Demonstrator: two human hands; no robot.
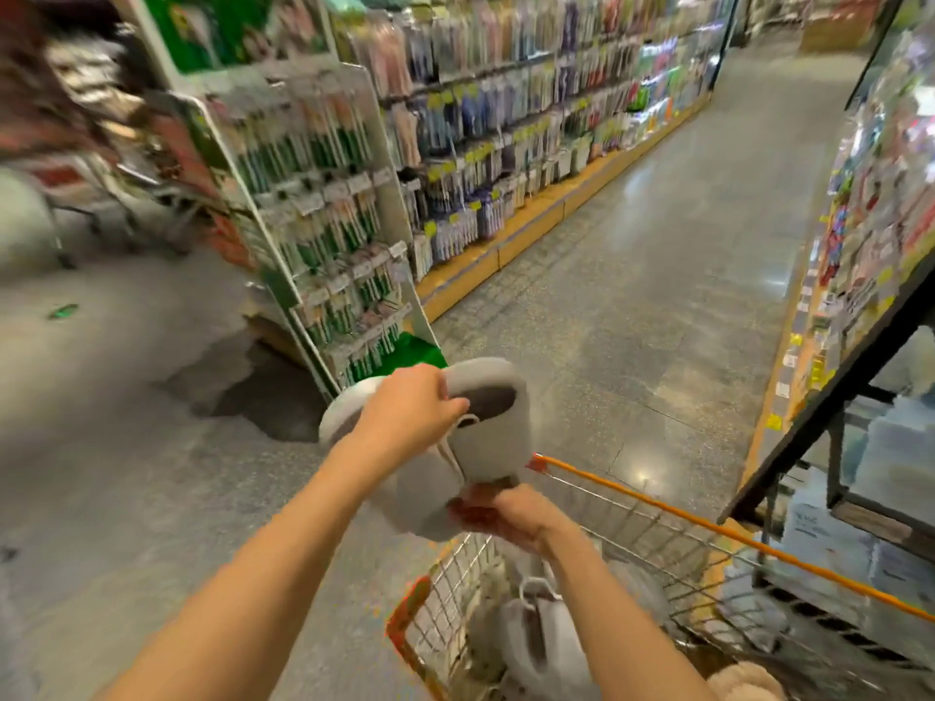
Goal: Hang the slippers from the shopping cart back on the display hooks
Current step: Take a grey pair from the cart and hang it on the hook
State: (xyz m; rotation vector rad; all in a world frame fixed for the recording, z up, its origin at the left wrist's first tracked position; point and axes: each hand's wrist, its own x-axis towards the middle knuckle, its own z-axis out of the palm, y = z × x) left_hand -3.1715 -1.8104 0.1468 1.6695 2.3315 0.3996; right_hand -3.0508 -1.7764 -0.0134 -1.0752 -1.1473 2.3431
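A pair of pale grey slippers (493,437) is held up above the front corner of the shopping cart (652,508). My left hand (412,409) grips the upper slipper at its opening. My right hand (511,513) holds the pair from below, near the tag end. More grey slippers (541,634) lie inside the cart's wire basket, and a beige fluffy one (744,683) shows at the bottom edge. No slipper display hooks can be made out in this blurred view.
A white and green rack (324,210) of hanging packets stands just ahead on the left. Long shelves (531,124) line the aisle's left side. A dark-framed shelf unit (860,306) is close on the right. Another trolley (126,194) stands far left.
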